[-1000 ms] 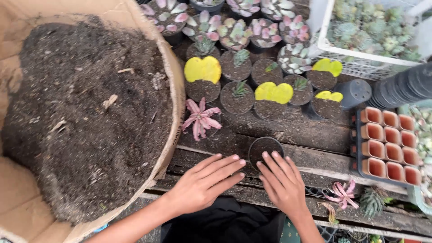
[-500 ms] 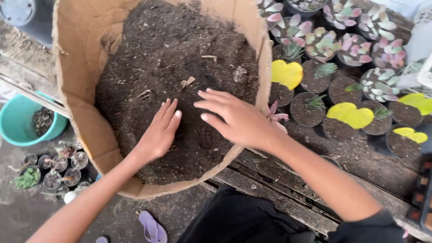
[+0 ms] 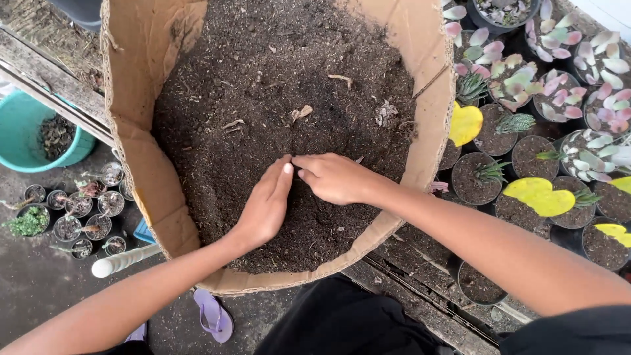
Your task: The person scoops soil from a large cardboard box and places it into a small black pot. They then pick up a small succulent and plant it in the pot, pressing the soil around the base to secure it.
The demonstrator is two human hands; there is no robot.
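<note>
Both hands rest palm-down on dark soil point(image 3: 276, 98) in a wide cardboard box point(image 3: 148, 171), the left hand point(image 3: 263, 207) flat with fingers together, the right hand point(image 3: 335, 179) loosely curled beside it, fingertips touching, holding nothing, soil directly beneath both.

A second ago both hands lay flat beside a small black pot on the wooden bench; half a second ago they had moved over the soil point(image 3: 276, 98) in the cardboard container point(image 3: 141, 164), spread apart with fingers splayed. Now the left hand point(image 3: 266, 204) and right hand point(image 3: 335, 177) have drawn together at the soil's middle, fingertips nearly touching and apparently pressing into it, fingers closed up rather than splayed
</note>
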